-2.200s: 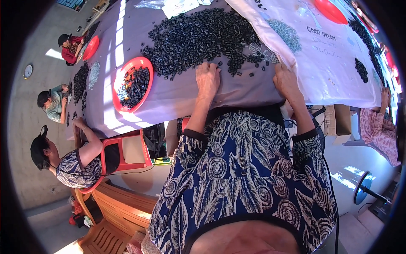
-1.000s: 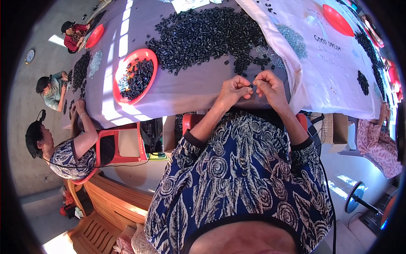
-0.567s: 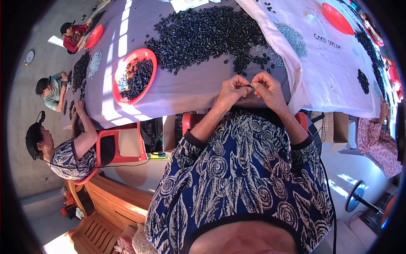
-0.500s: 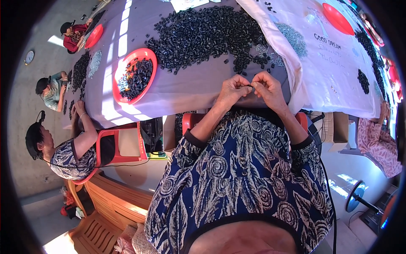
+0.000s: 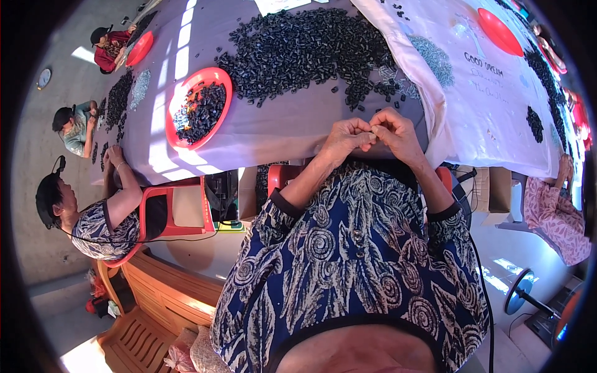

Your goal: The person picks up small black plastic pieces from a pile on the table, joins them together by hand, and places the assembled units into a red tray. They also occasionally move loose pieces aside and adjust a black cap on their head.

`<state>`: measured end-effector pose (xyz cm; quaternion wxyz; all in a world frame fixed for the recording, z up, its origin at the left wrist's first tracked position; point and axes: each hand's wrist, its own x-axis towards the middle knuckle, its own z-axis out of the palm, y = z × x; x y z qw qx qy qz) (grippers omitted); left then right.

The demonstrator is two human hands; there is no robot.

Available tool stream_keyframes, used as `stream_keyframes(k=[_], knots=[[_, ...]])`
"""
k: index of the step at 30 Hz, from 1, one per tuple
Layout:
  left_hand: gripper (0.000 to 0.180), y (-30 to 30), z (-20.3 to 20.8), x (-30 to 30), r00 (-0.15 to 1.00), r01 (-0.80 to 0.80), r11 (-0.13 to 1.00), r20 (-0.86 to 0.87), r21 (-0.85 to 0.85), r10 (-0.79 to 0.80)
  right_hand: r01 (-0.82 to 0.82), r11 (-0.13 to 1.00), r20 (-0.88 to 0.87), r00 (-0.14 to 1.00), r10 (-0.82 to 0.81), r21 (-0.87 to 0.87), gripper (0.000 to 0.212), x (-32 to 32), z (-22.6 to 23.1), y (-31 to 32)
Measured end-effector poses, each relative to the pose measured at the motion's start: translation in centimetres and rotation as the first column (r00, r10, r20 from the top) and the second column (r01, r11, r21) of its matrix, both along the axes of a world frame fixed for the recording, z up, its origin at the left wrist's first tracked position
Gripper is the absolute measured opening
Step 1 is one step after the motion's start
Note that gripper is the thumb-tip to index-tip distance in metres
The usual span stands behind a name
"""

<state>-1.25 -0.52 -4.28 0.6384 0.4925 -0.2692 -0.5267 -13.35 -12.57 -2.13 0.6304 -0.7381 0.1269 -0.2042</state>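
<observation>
My left hand [image 5: 349,138] and my right hand [image 5: 396,133] meet at the fingertips, just over the near edge of the table. Both are pinched closed, and whatever small piece lies between them is hidden by the fingers. Beyond them spreads a big pile of small black tube-like pieces [image 5: 305,53]. Some small clear pieces [image 5: 390,79] lie at the pile's right side. To the left stands a red oval basin [image 5: 229,99] holding more black pieces and some clear ones.
A grey cloth [image 5: 273,130] covers my part of the table; a white cloth [image 5: 479,118] overlaps on the right, with a heap of clear pieces [image 5: 432,59] and a red basin [image 5: 500,32]. Other people sit along both sides. A wooden bench [image 5: 168,298] stands behind at left.
My fingertips have closed further together, covering a small dark piece that showed between them before. The person nearest on the left has shifted slightly.
</observation>
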Motion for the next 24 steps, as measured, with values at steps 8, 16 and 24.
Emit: stream_keyframes(k=[8,16,24], knots=[[0.014,0.8,-0.7,0.1,0.972,0.001,1.000,-0.234,-0.008,-0.003,0.009,0.998,-0.052,0.999,-0.006,0.060,0.004,-0.1,0.1,0.3],[0.013,1.1,-0.3,0.2,0.975,-0.007,0.999,-0.224,-0.037,-0.002,-0.017,0.986,-0.067,0.997,0.028,0.168,0.005,-0.1,-0.2,0.2],[0.012,1.1,-0.2,0.2,0.967,-0.013,0.999,-0.254,-0.035,0.004,0.001,1.000,0.029,1.000,-0.001,-0.027,0.003,-0.1,0.0,0.7]])
